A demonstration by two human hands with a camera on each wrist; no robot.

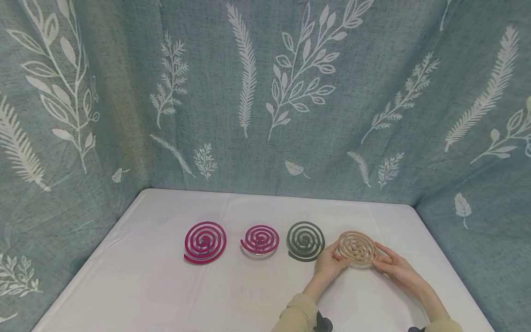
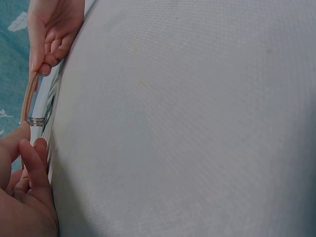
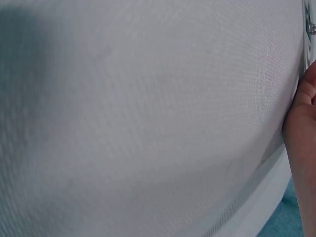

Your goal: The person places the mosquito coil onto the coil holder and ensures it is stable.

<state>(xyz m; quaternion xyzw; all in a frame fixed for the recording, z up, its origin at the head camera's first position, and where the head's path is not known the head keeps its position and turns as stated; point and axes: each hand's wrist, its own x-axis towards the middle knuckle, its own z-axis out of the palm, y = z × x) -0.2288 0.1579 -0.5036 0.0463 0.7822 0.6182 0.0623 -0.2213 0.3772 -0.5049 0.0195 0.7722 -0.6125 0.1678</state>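
Note:
A tan spiral coil (image 1: 357, 247), shaped like a mosquito coil, is held at both sides by the two hands near the right of the table. The left hand (image 1: 329, 263) pinches its left edge between thumb and fingers. At the opposite edge, the right hand (image 1: 396, 269) grips it the same way. In the left wrist view the coil (image 2: 27, 101) appears edge-on, with a small metal piece (image 2: 36, 121) beneath it. Just left of the left hand lies a dark green coil (image 1: 305, 241). The right wrist view shows only part of the right hand (image 3: 303, 116).
Two magenta coils lie farther left: a smaller magenta coil (image 1: 260, 239) and a wider magenta coil (image 1: 205, 242). All rest on a white-covered table (image 1: 166, 295). A blue-green leaf-patterned curtain (image 1: 265, 161) surrounds its back and sides.

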